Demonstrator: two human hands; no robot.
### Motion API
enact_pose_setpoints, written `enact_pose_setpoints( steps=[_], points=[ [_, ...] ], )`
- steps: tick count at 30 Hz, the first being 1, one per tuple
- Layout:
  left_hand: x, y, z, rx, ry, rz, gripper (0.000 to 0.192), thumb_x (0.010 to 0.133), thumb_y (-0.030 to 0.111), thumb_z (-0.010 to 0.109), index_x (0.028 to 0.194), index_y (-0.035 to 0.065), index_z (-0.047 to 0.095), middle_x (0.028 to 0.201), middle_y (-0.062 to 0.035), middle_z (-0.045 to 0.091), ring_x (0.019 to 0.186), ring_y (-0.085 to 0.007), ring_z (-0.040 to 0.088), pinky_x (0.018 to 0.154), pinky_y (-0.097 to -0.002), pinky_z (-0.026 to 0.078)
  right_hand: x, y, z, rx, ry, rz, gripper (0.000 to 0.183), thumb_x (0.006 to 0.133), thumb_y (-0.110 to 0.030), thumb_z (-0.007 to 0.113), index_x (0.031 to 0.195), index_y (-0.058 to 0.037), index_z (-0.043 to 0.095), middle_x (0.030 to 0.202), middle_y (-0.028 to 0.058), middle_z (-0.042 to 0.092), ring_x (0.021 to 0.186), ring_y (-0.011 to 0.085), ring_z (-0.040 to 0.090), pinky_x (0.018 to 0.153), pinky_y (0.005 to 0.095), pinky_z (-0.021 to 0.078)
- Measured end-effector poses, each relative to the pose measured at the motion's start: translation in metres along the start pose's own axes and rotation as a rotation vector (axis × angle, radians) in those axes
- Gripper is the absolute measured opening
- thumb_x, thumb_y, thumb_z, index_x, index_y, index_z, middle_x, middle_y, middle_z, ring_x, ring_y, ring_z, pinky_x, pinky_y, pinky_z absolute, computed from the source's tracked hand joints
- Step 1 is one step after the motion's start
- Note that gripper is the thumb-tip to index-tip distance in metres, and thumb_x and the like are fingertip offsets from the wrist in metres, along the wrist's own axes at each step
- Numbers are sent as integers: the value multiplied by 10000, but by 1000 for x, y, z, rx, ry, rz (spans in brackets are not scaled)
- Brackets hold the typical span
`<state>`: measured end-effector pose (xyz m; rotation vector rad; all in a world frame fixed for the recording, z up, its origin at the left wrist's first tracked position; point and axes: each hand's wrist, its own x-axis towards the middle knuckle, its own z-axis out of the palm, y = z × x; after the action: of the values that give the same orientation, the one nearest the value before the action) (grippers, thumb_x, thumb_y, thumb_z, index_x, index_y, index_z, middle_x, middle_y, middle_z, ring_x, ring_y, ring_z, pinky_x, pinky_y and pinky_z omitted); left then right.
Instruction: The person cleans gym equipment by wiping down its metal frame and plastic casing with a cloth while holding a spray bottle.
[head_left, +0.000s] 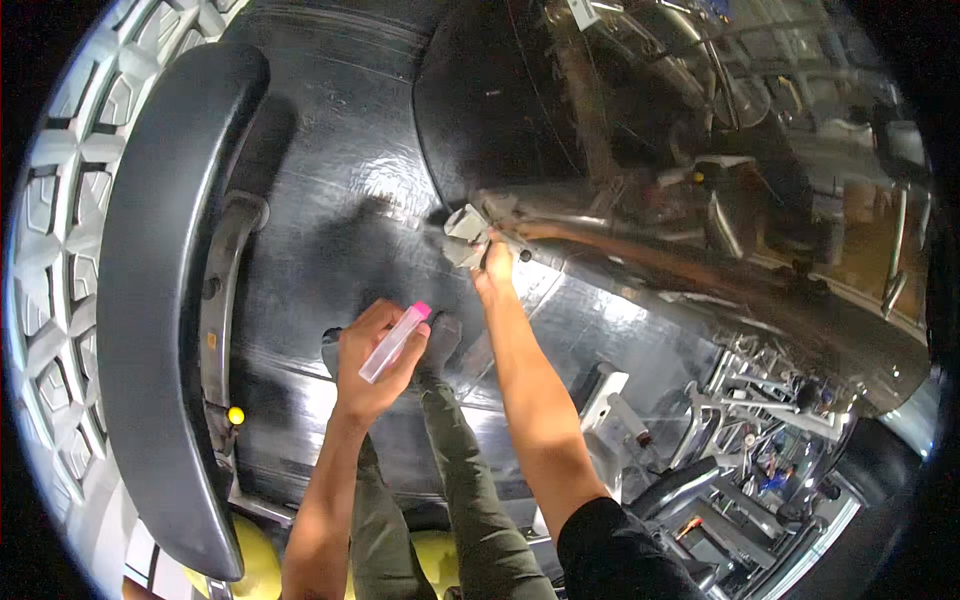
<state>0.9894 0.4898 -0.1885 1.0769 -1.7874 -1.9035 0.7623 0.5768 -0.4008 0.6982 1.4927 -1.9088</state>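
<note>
My left hand (375, 352) grips a slim, translucent plastic bottle (391, 346) with a pink top, tilted up to the right. Farther forward, my right hand (495, 266) is closed on a grey-white cloth (466, 232). The cloth lies at the near edge of a large mirror (510, 112) and seems to touch it. Part of the cloth is hidden behind my fingers. A blurred reflection of the reaching arm shows in the glass.
A long black padded bench (161, 300) on a metal frame (225, 300) stands at left, with a yellow knob (236, 415) low on it. Black rubber flooring (322, 172) lies below. Gym machines (750, 420) crowd the right, and a white lattice wall (60, 247) runs behind the bench.
</note>
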Motion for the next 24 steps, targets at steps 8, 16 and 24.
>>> enact_pose_setpoints(
  steps=[8,16,24],
  points=[
    [-11,35,-17,-4,-96,-68,178,853,166,699,802,25,603,729,-33,554,597,-105,533,535,-263,400,-219,-111,59,-34,219,-388,279,882,-260,611,1113,-134,521,1006,17,559,825,124,539,509,249,392],
    [-6,60,-21,14,-282,-20,258,875,181,696,755,18,536,684,0,474,593,-56,451,511,-242,358,-179,-81,67,86,420,-441,601,975,-344,531,1419,-115,197,1209,140,511,921,200,552,559,285,459],
    [0,80,-24,67,-377,29,261,874,127,683,725,-2,512,676,-12,465,492,-68,487,449,-235,351,-245,-150,86,353,579,-830,477,923,-261,620,1292,-84,375,1136,86,505,847,162,539,634,273,446]
  ],
)
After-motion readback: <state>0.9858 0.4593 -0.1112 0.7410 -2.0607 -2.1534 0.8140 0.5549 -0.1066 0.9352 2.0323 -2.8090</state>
